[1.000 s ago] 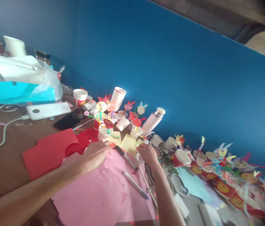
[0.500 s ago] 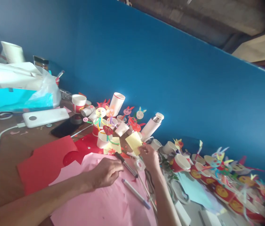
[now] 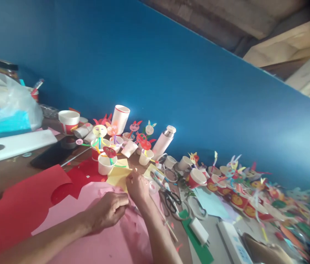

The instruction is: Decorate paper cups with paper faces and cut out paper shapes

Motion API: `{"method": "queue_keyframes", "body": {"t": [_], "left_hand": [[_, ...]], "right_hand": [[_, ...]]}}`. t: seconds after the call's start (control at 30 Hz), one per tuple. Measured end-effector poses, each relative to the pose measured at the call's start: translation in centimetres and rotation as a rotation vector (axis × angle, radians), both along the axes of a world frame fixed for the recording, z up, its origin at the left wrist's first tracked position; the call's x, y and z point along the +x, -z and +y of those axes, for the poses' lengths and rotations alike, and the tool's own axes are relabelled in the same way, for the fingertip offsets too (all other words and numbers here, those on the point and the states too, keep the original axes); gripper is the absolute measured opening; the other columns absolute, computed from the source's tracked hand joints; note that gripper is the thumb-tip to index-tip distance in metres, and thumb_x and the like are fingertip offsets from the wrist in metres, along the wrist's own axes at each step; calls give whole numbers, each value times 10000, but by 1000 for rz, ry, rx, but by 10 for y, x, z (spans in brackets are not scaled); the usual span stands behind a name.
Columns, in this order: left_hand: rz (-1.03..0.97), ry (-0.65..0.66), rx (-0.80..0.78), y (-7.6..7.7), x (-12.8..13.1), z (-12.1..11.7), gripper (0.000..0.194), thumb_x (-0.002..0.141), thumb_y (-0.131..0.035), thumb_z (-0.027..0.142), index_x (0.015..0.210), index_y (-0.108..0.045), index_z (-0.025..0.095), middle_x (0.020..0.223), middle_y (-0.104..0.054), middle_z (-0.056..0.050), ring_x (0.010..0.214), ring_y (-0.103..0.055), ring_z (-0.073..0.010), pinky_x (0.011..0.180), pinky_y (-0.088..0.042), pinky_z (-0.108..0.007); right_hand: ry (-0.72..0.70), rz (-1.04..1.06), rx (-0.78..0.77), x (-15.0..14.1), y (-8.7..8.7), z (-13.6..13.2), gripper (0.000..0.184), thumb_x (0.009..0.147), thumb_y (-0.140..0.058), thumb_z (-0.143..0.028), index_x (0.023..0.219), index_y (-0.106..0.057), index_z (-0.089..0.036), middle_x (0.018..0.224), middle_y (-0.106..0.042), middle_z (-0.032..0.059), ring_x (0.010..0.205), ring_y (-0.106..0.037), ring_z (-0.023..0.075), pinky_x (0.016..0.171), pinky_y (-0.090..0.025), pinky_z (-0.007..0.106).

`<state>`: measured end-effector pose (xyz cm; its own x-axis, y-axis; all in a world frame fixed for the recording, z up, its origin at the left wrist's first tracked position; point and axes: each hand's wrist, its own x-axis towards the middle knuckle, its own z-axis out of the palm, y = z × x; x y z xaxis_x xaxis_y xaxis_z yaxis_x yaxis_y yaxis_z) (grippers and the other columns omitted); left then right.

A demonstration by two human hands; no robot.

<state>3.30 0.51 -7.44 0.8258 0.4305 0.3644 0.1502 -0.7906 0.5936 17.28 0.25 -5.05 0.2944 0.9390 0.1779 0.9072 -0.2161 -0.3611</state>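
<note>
My right hand (image 3: 137, 187) is closed in a pinch on the edge of a yellow paper sheet (image 3: 117, 176), which lies at the top of a large pink paper sheet (image 3: 116, 242). My left hand (image 3: 108, 211) rests on the pink sheet just below, with its fingers curled under; what they hold, if anything, is hidden. A white paper cup (image 3: 105, 165) with a red face on a straw stands right behind the yellow sheet. Black-handled scissors (image 3: 171, 198) lie to the right of my right hand.
Red paper (image 3: 19, 205) with a round cut-out lies at the left. Behind are decorated cups (image 3: 121, 119), a white flask (image 3: 163, 141), a dark phone (image 3: 51, 154) and a white power bank (image 3: 14, 145). A row of decorated red cups (image 3: 226, 183) runs to the right, near a white charger (image 3: 200, 231).
My right hand lifted the yellow sheet, then brought it down and left to the pink sheet's top edge. My left hand drew back onto the pink paper. The view has swung right.
</note>
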Motion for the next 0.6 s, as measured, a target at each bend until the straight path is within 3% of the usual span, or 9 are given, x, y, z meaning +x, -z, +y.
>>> {"method": "queue_keyframes", "body": {"t": [0.17, 0.4, 0.5, 0.6], "left_hand": [[25, -7, -150, 1, -1, 1, 259, 796, -345, 104, 778, -586, 198, 722, -591, 7, 627, -517, -124, 601, -362, -206], [111, -47, -162, 4, 0, 3, 277, 795, -353, 121, 758, -618, 193, 709, -589, 7, 614, -519, -120, 591, -344, -210], [118, -58, -160, 1, 0, 2, 282, 796, -358, 122, 758, -628, 192, 730, -606, 4, 634, -531, -120, 595, -345, -209], [99, -80, -167, -3, -2, 2, 281, 812, -365, 140, 799, -640, 197, 758, -629, -3, 658, -548, -125, 615, -364, -208]], "right_hand": [[-39, 2, 19, 3, -3, -5, 161, 794, -519, -197, 772, -678, -191, 784, -729, 68, 723, -652, 194, 612, -375, 253], [-64, 65, 68, 13, -8, -26, 188, 820, -493, -200, 844, -677, -229, 849, -724, 11, 773, -644, 153, 646, -385, 222], [-77, 98, 73, 34, -17, -29, 169, 813, -518, -236, 830, -685, -257, 820, -724, -32, 741, -638, 121, 639, -392, 187], [-14, 114, 73, 78, -28, -30, 190, 826, -499, -279, 824, -686, -244, 808, -724, -28, 730, -631, 114, 631, -393, 175]]}}
